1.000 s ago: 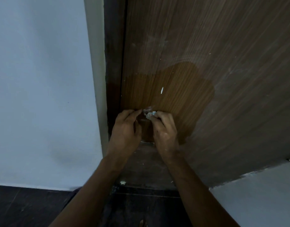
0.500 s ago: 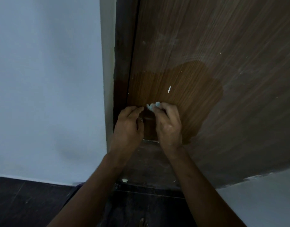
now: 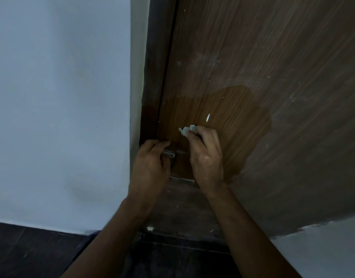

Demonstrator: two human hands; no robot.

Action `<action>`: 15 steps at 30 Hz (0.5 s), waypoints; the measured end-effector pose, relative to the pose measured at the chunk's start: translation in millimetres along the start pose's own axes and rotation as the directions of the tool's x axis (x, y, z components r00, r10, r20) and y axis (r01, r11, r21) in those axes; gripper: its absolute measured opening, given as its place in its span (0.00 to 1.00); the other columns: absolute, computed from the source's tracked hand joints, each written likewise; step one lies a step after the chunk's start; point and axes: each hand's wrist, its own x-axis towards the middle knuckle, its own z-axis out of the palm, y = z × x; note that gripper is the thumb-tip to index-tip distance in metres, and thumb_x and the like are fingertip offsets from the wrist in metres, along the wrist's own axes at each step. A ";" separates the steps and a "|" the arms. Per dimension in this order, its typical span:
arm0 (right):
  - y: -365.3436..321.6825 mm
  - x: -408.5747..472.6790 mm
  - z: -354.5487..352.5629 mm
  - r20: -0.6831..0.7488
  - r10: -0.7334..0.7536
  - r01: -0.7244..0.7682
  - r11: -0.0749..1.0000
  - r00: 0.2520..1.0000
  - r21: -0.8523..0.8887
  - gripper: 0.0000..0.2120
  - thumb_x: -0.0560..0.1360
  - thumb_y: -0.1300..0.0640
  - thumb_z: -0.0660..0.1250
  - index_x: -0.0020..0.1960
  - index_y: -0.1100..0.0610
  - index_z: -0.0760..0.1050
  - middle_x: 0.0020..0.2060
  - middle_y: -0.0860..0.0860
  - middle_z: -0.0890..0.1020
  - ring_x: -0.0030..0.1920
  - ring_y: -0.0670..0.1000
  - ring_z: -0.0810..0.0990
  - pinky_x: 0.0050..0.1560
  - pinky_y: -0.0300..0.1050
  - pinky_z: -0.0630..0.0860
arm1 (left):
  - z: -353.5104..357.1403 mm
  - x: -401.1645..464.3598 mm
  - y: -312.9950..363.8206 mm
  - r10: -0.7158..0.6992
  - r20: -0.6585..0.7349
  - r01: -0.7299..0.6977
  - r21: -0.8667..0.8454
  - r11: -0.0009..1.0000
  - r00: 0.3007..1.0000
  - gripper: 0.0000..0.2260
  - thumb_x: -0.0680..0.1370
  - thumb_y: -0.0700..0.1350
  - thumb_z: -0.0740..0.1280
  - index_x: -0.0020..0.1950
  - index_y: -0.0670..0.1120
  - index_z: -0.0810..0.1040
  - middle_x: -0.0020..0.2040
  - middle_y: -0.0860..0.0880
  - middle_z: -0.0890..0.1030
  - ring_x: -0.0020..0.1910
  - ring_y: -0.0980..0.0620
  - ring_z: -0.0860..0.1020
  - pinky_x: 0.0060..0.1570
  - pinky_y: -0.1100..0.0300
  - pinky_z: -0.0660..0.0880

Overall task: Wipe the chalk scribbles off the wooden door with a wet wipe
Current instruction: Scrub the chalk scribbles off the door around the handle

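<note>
The brown wooden door fills the upper right, with a darker wet patch in its middle. A small white mark sits on that patch, and faint pale smears show higher up. My right hand presses against the door just below the mark, pinching a crumpled pale wet wipe at its fingertips. My left hand is curled around a metal latch near the door's left edge; whether it grips the latch firmly is hard to tell.
A dark door frame runs down the left of the door, beside a white wall. Dark floor tiles lie below. Another white wall shows at the lower right. Small white scraps lie at the door's foot.
My right hand has lifted the wipe a little up the door and away from my left hand, uncovering the metal latch. The view has shifted slightly left.
</note>
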 end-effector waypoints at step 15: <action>-14.1 21.8 -16.7 -0.063 0.036 -0.036 0.999 0.997 -0.005 0.11 0.80 0.64 0.68 0.62 0.63 0.80 0.57 0.56 0.80 0.57 0.51 0.78 0.60 0.42 0.77 | 2.2 6.8 13.9 -0.056 -0.099 0.040 -0.161 0.986 0.993 0.28 0.78 0.35 0.68 0.76 0.49 0.68 0.72 0.50 0.72 0.68 0.54 0.72 0.68 0.59 0.69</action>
